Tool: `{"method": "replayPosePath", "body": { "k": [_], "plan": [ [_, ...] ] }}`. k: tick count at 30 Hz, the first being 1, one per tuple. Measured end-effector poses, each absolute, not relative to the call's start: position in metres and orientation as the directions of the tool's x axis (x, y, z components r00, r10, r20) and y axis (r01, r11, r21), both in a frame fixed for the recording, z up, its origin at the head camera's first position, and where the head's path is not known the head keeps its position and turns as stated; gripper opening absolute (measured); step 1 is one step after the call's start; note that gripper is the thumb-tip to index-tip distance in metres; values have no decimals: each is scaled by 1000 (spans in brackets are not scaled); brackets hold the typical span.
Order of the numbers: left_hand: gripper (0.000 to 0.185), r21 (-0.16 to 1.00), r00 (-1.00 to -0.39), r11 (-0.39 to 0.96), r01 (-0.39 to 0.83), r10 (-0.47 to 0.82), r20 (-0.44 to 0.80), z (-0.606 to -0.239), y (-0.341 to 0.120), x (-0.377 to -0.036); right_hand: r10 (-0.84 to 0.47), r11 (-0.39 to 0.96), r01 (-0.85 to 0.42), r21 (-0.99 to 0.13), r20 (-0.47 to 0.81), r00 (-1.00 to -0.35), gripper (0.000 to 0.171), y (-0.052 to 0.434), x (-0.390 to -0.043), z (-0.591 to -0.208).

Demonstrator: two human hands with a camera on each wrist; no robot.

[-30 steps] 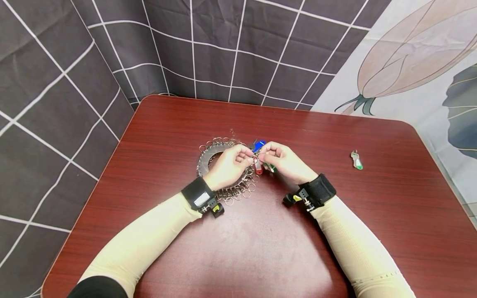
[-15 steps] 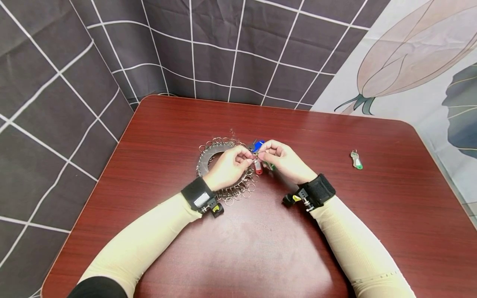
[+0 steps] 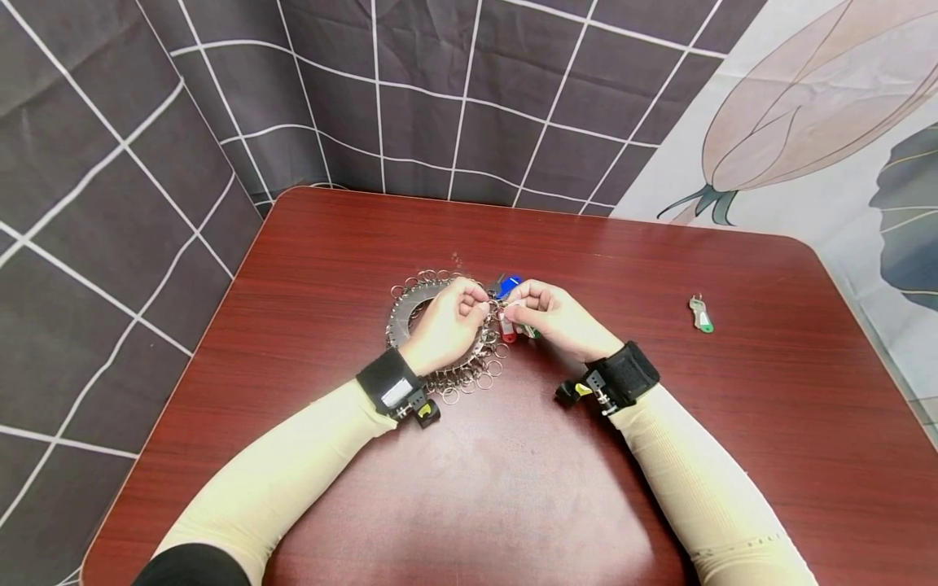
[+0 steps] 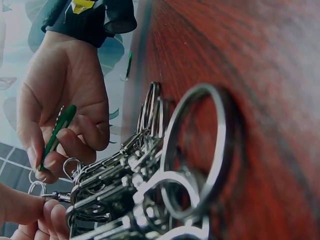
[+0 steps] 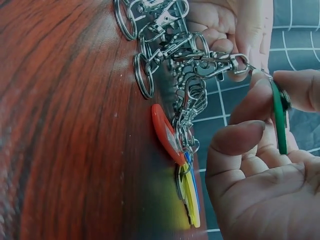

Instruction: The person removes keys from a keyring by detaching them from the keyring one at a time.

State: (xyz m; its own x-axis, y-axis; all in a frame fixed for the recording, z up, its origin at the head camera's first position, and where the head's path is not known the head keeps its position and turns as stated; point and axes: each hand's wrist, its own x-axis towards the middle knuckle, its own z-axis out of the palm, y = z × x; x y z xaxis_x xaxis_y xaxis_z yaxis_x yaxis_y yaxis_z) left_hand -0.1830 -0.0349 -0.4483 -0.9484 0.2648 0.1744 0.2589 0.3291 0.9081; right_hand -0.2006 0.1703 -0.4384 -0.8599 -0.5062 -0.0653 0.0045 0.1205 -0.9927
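Note:
A round grey plate [image 3: 401, 323] edged with several metal clasps and split rings lies at mid-table. My left hand [image 3: 449, 324] reaches over it and pinches a snap clasp [image 5: 222, 65] at its right edge. My right hand [image 3: 560, 319] pinches a green key tag [image 5: 279, 115] by its ring end, with a key partly hidden behind it. The tag's small ring [image 4: 37, 188] meets the clasp between the fingertips; whether it is hooked on, I cannot tell. A red key tag [image 3: 507, 327] and a blue key tag [image 3: 509, 286] hang by the plate's right side.
Far to the right, another green-ended key tag [image 3: 701, 315] with a key lies on the red-brown table [image 3: 484, 488]. A yellow tag [image 5: 192, 195] sits beside the blue one. A dark checked cloth [image 3: 410, 98] hangs behind the table.
My left fingertips have shifted slightly left, leaving a wider gap from my right fingers, with metal showing between them. My right hand has barely moved; the plate and other tags stay put.

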Motion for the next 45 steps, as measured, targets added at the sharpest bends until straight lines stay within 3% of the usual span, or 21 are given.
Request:
{"method": "replayPosePath", "body": {
  "k": [45],
  "plan": [
    [4,899,-908,281,335,350,229,-447,-35,-182,-473,61,12,-998,-39,-880,9,169,-199,-436]
  ]
}}
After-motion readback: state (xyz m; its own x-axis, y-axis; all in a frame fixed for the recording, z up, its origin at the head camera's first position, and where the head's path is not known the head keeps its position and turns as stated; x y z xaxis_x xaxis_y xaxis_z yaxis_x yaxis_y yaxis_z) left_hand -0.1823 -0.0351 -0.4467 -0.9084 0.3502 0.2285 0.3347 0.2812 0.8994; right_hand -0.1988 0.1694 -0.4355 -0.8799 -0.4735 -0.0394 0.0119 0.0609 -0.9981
